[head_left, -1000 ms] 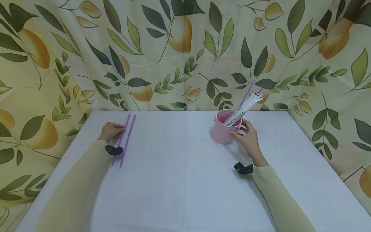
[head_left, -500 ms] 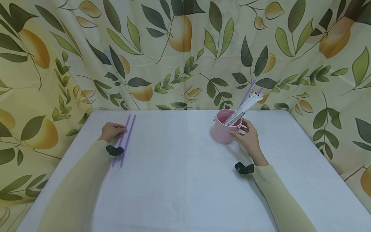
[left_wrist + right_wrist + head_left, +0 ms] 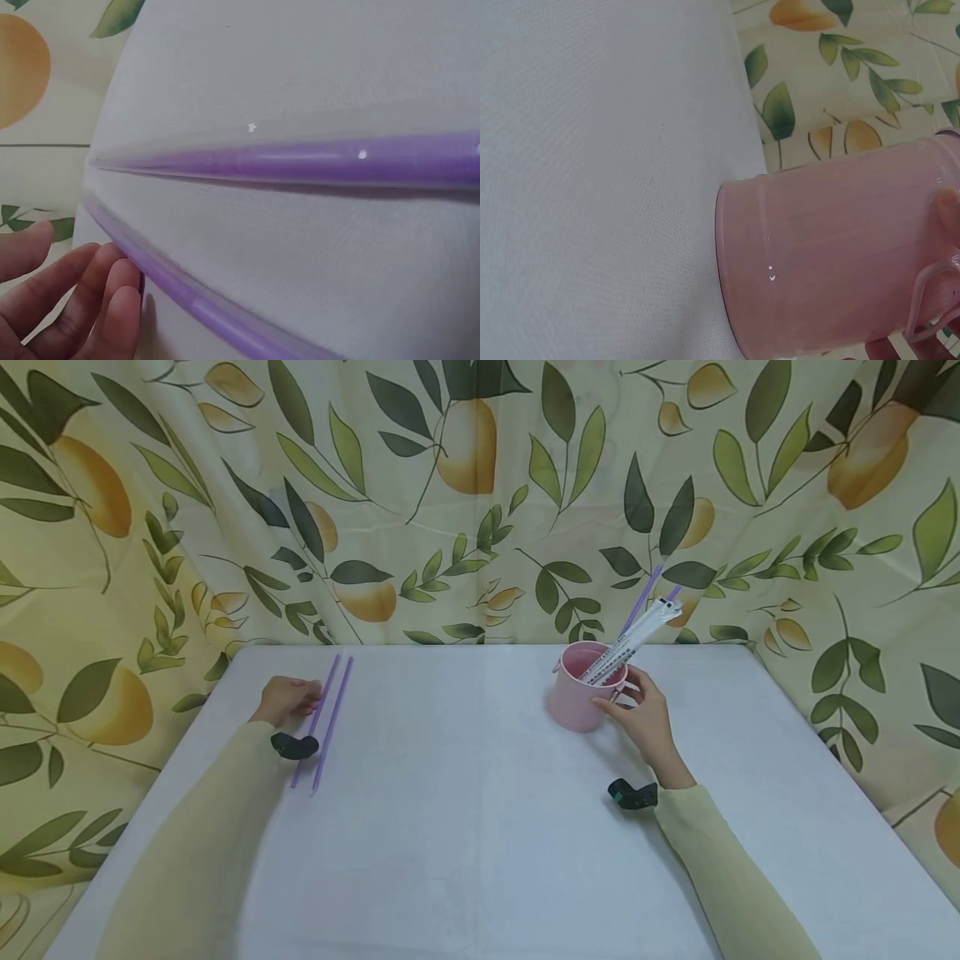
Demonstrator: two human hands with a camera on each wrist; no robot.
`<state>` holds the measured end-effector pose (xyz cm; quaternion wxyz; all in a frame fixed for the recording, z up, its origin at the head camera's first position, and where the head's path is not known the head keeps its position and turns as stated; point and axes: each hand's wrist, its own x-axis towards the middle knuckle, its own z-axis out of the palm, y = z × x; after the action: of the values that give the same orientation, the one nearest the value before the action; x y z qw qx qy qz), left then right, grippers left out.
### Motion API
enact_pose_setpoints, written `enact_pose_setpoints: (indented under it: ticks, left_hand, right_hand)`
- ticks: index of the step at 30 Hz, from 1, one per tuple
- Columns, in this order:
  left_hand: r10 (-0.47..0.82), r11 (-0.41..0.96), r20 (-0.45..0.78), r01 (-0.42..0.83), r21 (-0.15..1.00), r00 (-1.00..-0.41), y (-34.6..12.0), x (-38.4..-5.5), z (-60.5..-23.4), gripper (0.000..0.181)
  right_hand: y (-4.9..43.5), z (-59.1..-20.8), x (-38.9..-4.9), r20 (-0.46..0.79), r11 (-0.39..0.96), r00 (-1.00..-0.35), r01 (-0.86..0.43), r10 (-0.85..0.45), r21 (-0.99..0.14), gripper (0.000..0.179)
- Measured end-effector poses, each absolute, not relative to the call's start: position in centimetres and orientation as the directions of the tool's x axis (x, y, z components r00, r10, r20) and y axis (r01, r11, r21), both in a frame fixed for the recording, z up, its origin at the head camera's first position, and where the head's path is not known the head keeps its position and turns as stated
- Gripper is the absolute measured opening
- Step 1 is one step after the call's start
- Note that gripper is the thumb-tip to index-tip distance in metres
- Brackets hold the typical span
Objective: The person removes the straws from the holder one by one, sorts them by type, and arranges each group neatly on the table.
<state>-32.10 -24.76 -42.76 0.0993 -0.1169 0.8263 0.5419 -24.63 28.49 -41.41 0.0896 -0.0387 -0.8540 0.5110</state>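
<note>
Two purple straws in clear wrappers lie side by side on the left of the table, a left straw (image 3: 333, 669) and a right straw (image 3: 332, 725). My left hand (image 3: 287, 700) is beside the left straw; in the left wrist view its loosely bent fingertips (image 3: 127, 274) meet or nearly meet the straw's edge, the thumb held apart. My right hand (image 3: 643, 723) grips a pink bucket (image 3: 576, 707) near its rim and side handle. Printed white wrappers (image 3: 626, 645) and purple straws (image 3: 642, 600) lean to the right out of the bucket, which stands upright.
A white cloth covers the table (image 3: 465, 793). Behind it hangs a curtain (image 3: 480, 568) patterned with fruit and leaves, close to the table's back edge. Dark wrist cameras (image 3: 294, 747) sit on both forearms.
My left hand has drawn back slightly to the left, its fingertips no longer reaching over the left straw. The right hand and the bucket have stayed almost still.
</note>
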Motion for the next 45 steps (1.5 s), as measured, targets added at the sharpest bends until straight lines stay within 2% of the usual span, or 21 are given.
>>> enact_pose_setpoints:
  ticks: [4,9,17,21,25,34,45]
  left_hand:
    - [-0.099,0.316,-0.345,-0.358,0.879,-0.933,-24.8,-32.1,-42.3,0.047]
    - [-0.069,0.296,-0.377,-0.380,0.876,-0.924,-25.3,-32.0,-41.9,0.046]
    - [0.040,0.253,-0.316,-0.297,0.921,-0.948,-25.2,-31.1,-39.3,0.058]
    - [0.089,0.188,-0.278,-0.258,0.948,-0.957,-24.0,-30.4,-37.2,0.056]
    - [0.120,0.121,-0.218,-0.204,0.972,-0.969,-22.1,-30.1,-35.7,0.052]
    - [0.181,0.034,0.009,0.015,0.999,-0.983,-16.5,-30.1,-33.7,0.046]
    - [0.254,-0.011,0.120,0.121,0.993,-0.960,-7.6,-31.4,-31.8,0.040]
  right_hand:
    - [28.5,-41.3,-24.6,0.112,0.477,-0.981,-0.024,0.158,-0.879,0.078]
    - [28.6,-41.2,-24.5,0.115,0.477,-0.981,-0.026,0.157,-0.879,0.077]
    - [28.8,-41.2,-24.6,0.127,0.485,-0.979,-0.035,0.159,-0.874,0.076]
    - [29.0,-41.3,-24.6,0.133,0.491,-0.978,-0.037,0.162,-0.871,0.076]
    - [29.1,-41.4,-24.5,0.140,0.482,-0.976,-0.045,0.164,-0.875,0.076]
    - [28.6,-41.2,-24.4,0.154,0.458,-0.977,-0.071,0.147,-0.886,0.076]
    - [28.6,-41.3,-24.5,0.154,0.448,-0.978,-0.076,0.141,-0.891,0.076]
